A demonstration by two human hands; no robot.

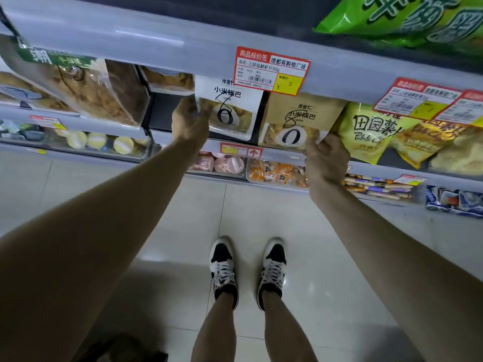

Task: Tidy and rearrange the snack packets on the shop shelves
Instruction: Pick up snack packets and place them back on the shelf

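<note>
Shelf lip [156,58] crops white packet [236,111], tan packet [300,118].

Left hand [189,118] gripping white millet-crisp packet [232,100], right hand [326,160] gripping tan packet [300,113] at its 3 o'clock, yellow potato-chip bag [366,129] beyond

top shelf [109,35], red price tag [271,70] stuck on its front lip, green bag [407,19] sitting up and right of the tag | next shelf down [285,155], under the tag: white packet [230,111] straight below it, tan packet [298,118] just right of that, yellow chip bags [366,131] further right, clear snack bags [99,92] off to the left
</note>
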